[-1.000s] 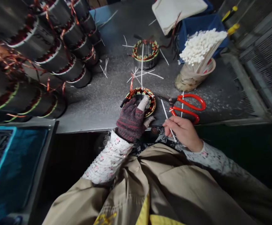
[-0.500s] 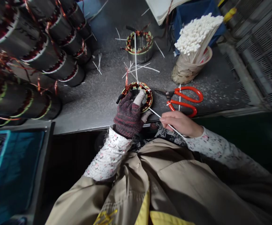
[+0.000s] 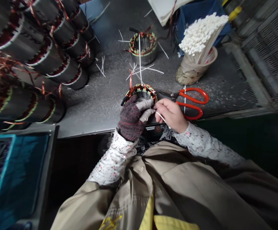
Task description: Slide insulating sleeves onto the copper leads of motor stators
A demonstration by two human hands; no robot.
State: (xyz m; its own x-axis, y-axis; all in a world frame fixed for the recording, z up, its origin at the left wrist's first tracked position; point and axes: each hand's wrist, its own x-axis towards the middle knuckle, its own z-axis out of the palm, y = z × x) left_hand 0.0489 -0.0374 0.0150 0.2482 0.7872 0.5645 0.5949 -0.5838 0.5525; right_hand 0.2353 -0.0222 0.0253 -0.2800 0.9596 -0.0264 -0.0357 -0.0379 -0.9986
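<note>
Wound ring [image 3: 150, 90] in left hand [image 3: 132, 118] | right hand [image 3: 171, 115]: white tie [image 3: 162, 117] | scissors [image 3: 189, 105] near

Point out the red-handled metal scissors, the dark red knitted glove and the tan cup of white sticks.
Red-handled metal scissors [image 3: 194, 89]: head view, upper handle loop.
Dark red knitted glove [image 3: 130, 123]: head view, back of the glove.
Tan cup [image 3: 188, 72]: head view, outer wall.

Between the left stacks [image 3: 39, 40] and near ring [image 3: 148, 89], a hand could pass; scissors [image 3: 189, 105] and, farther, the cup [image 3: 189, 71] obstruct the right.
</note>
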